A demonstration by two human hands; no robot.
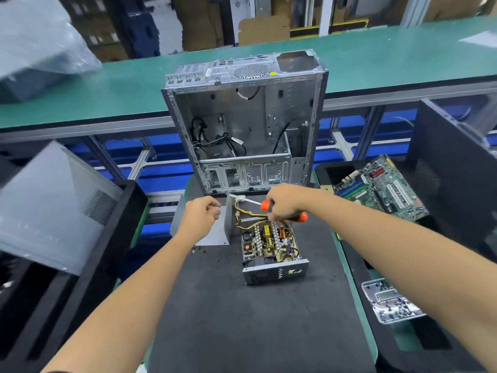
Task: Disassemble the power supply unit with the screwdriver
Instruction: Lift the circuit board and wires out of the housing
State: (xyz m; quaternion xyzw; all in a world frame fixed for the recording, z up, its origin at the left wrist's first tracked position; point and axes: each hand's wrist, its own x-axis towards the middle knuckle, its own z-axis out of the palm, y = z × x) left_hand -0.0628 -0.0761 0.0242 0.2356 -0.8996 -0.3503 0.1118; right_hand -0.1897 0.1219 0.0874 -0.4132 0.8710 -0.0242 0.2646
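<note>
One power supply unit (271, 249), one screwdriver (285, 211), one emptied computer case (244, 119), one motherboard (382, 187), one tray of screws (390, 302). Two bare hands at work over a dark mat (255, 319) on the tabletop.

Power supply unit at the middle of the mat, just near of the computer case. Opened on top: circuit board bared, with pale finned heat sinks in rows, a copper coil, a yellow component, yellow and black wires rising at the far end. Perforated grey end wall facing near. Grey metal cover (215, 227) standing open at the left side, bent in an L.

Right hand (285, 203) with its grip wrapped round the orange-and-black screwdriver handle, held above the far end of the board, shaft pointing left toward a white connector (239, 198). Left hand (200, 214) with fingers curled at the cover's top edge; whether actually pinching it, cannot tell.

Motherboard in a black bin at right; tray of screws near right.
</note>
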